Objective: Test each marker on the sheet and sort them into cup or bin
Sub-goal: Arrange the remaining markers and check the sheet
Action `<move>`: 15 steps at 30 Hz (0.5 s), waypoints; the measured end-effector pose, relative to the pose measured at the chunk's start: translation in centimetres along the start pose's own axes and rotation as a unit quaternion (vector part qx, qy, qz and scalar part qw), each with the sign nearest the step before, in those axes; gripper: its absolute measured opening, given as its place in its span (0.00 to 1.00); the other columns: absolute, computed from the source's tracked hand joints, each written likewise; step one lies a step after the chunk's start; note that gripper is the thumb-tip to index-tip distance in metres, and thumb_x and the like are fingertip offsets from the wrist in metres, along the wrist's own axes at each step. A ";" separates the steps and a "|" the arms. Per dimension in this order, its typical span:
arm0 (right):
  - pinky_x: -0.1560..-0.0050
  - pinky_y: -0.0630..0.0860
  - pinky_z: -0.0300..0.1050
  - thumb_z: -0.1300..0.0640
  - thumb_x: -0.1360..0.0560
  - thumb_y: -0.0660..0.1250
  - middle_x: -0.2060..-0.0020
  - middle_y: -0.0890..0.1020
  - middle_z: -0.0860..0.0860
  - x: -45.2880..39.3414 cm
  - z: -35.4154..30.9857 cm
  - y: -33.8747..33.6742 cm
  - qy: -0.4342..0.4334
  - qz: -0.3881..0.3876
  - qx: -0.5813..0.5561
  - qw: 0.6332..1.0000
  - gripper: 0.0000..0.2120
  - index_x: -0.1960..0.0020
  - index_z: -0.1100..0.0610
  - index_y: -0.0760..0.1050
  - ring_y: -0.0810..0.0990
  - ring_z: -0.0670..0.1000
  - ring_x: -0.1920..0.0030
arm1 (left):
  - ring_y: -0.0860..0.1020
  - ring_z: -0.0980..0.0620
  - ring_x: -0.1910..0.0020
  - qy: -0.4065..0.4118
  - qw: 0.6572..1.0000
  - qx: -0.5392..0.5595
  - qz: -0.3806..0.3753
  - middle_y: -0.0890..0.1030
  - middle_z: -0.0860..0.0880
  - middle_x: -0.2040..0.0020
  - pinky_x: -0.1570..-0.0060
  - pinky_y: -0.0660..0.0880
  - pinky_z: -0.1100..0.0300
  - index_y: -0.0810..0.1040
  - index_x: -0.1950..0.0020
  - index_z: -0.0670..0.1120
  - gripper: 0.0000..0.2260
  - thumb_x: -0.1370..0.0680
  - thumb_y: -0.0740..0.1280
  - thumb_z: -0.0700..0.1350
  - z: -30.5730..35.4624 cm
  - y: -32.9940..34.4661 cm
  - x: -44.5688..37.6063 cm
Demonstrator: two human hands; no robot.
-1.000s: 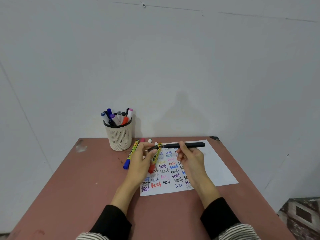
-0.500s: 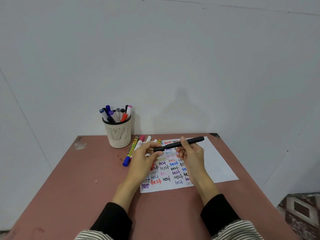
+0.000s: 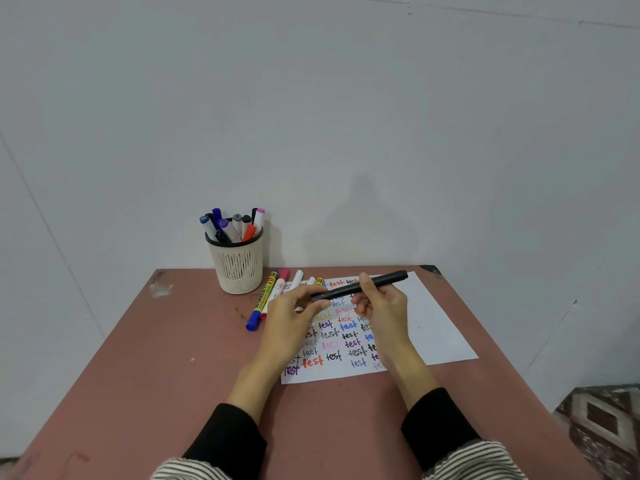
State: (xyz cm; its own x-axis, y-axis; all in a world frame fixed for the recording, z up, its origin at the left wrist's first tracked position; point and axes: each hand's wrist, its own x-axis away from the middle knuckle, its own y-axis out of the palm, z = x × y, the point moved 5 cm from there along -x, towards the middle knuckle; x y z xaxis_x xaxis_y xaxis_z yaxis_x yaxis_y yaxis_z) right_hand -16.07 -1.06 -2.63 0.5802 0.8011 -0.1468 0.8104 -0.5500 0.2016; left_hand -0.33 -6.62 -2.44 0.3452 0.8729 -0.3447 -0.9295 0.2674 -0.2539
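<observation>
We're gripping the black marker (image 3: 360, 287) over the sheet (image 3: 433, 327), right hand (image 3: 382, 311) holding its barrel, left hand (image 3: 292, 318) pinching the cap end, probably uncapping next.

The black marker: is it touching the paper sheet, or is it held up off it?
Apart. The head view shows the black marker held in the air by both hands, left hand and right hand, above the sheet.

a reddish-brown table (image 3: 145, 368) stands against a pale wall (image 3: 346, 116); patterned floor (image 3: 602, 420) at right.
</observation>
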 end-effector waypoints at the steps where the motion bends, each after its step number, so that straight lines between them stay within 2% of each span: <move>1: 0.62 0.72 0.42 0.53 0.21 0.66 0.71 0.78 0.53 0.0 0.0 0.1 -0.001 -0.003 0.003 1.000 0.15 0.62 0.62 0.77 0.72 0.48 0.70 | 0.77 0.62 0.61 0.000 1.000 -0.002 0.002 0.82 0.58 0.61 0.57 0.72 0.67 0.82 0.49 0.55 0.08 0.25 0.72 0.42 0.0 0.0 0.0; 5: 0.63 0.73 0.40 0.53 0.21 0.66 0.70 0.79 0.53 0.1 -0.1 0.3 -0.003 -0.006 0.009 1.000 0.14 0.61 0.62 0.77 0.72 0.47 0.71 | 0.75 0.65 0.65 0.001 1.000 -0.010 0.011 0.80 0.61 0.64 0.60 0.70 0.70 0.83 0.48 0.51 0.07 0.24 0.71 0.41 0.1 -0.1 0.1; 10: 0.63 0.73 0.40 0.54 0.22 0.66 0.71 0.78 0.53 0.4 -0.3 0.3 -0.001 -0.010 0.008 1.000 0.14 0.61 0.63 0.77 0.73 0.46 0.71 | 0.74 0.63 0.68 0.007 1.000 -0.014 -0.010 0.77 0.55 0.65 0.64 0.70 0.71 0.81 0.49 0.48 0.05 0.21 0.66 0.41 0.5 0.2 0.5; 15: 0.64 0.73 0.38 0.56 0.21 0.65 0.71 0.78 0.53 0.9 -0.7 0.9 0.000 -0.033 -0.039 0.999 0.14 0.62 0.62 0.76 0.73 0.47 0.71 | 0.64 0.59 0.70 0.045 0.997 -0.064 0.006 0.69 0.53 0.68 0.69 0.63 0.66 0.73 0.60 0.47 0.14 0.16 0.56 0.48 1.3 0.5 0.9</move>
State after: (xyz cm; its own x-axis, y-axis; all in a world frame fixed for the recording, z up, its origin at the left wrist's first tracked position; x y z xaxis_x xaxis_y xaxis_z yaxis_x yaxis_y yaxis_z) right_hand -14.93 -0.68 -1.87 0.5258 0.8349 -0.1627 0.8382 -0.4761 0.2660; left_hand -0.66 -5.19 -1.73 0.3503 0.8340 -0.4263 -0.9111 0.1980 -0.3615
